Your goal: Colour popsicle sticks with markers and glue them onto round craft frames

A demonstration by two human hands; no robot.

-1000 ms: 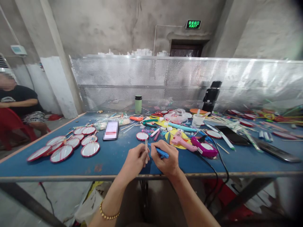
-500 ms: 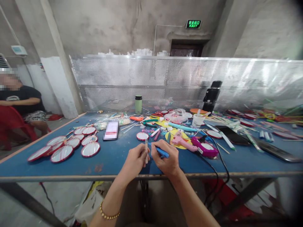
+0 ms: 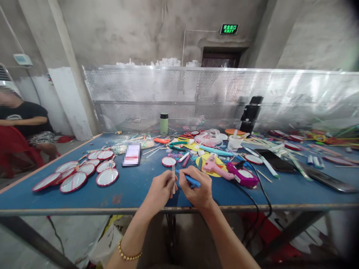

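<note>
Between the fingertips of my left hand [image 3: 162, 187] is a flat wooden stick [image 3: 173, 175], held upright. At its top end shows a small white disc with a red rim [image 3: 168, 161]; I cannot tell whether the two are joined. My right hand [image 3: 198, 186] is closed round a blue marker pen [image 3: 192, 181], its tip pointing left towards the stick. Both hands are close together above the front edge of the blue table [image 3: 123, 198]. Just beyond them lie a white marker [image 3: 184, 157] and a pink marker [image 3: 186, 160].
Several red-rimmed discs [image 3: 107, 177] lie at the left, near a phone [image 3: 131, 154]. To the right are a pink glue gun [image 3: 217, 167], a purple device [image 3: 244, 175] with black cables, and a dark phone [image 3: 276, 160]. A green bottle [image 3: 164, 124] stands behind. A person [image 3: 26, 116] sits far left.
My hands, the stick and the blue marker pen stay almost where they were. The person at the far left has lowered their head slightly.
</note>
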